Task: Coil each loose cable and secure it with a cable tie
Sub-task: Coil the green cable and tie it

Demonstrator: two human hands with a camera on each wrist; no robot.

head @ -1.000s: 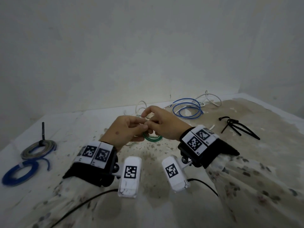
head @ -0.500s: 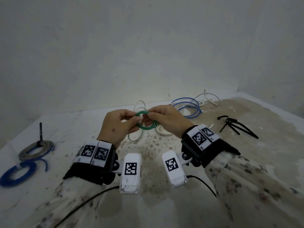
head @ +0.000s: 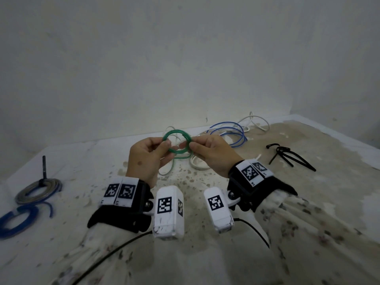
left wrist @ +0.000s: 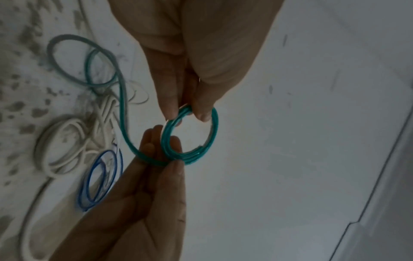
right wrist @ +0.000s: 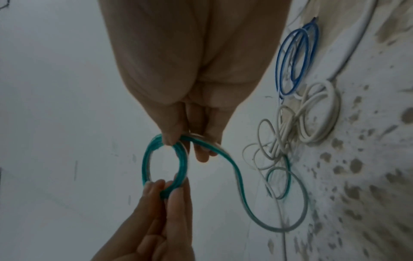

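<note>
While I hold the green cable coil (head: 177, 142) up off the bench (head: 308, 202) between both hands, the risk I see is the turns springing apart; the wire looks stiff and the loops are small, so if either pinch slackens the coil could unwind before any tie goes on. The loose green tail (right wrist: 241, 183) hangs from my right hand (head: 213, 155) down to the bench, where it lies looped beside the tangled white cable (right wrist: 312, 113); pulling more of it in could drag that tangle along, or snag. The black cable ties (head: 287, 157) lie well apart to my right, so I judge that fetching one means leaving the coil to one hand. My left hand (head: 147, 159) pinches the coil's left side between thumb and fingertips (left wrist: 202, 113); my right hand pinches the opposite side, the tail leaving from that grip; both grips are narrow and closed on the cable.
</note>
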